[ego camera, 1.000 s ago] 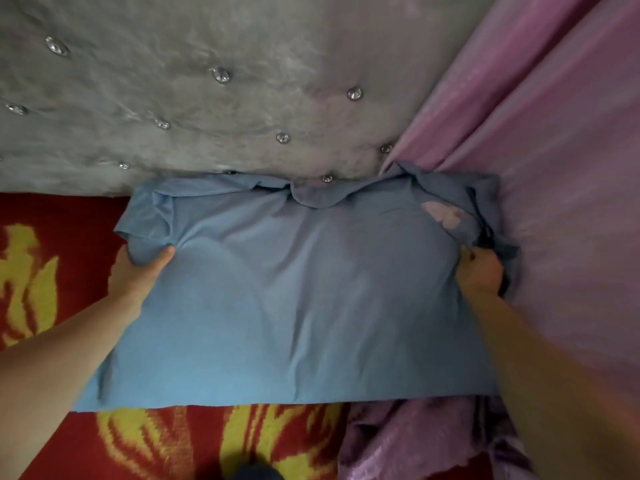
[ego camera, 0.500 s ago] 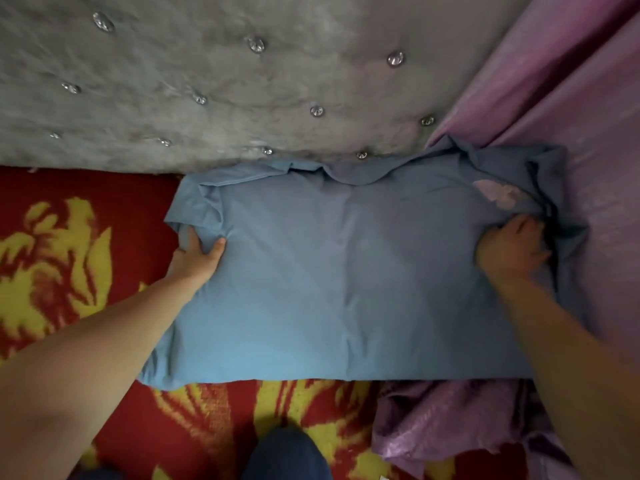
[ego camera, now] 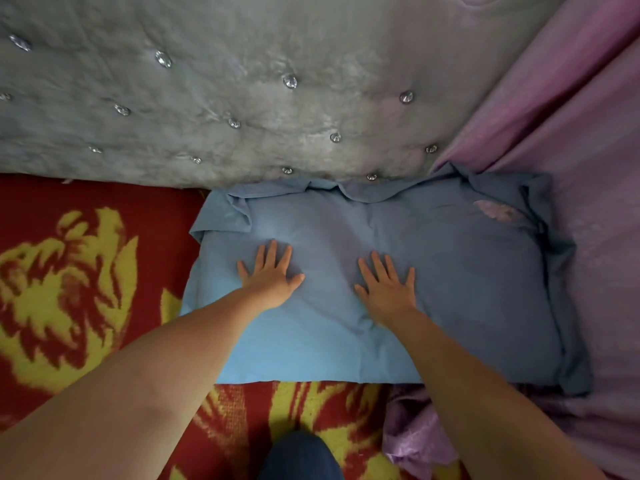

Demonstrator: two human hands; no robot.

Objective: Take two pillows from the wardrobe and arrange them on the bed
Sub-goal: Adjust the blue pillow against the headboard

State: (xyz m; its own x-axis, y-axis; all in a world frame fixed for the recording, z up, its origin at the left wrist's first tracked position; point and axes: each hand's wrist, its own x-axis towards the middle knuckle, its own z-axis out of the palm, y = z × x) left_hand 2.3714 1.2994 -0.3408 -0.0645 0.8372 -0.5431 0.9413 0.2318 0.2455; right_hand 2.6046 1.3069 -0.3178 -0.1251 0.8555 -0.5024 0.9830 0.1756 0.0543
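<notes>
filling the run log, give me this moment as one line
step: flattening | left hand: palm flat on blue pillow | right hand: same | pillow: against grey headboard

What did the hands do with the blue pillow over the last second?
Both hands let go of the pillow's ends and moved inward: left hand and right hand now lie flat, fingers spread, on the blue pillow. The pillow stays against the grey headboard, on the red blanket.

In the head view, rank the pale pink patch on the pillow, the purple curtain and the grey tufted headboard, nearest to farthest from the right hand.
From the right hand:
1. Pink patch, on the pillow's far right corner.
2. Headboard and purple curtain, behind and to the right: too close to call.
</notes>
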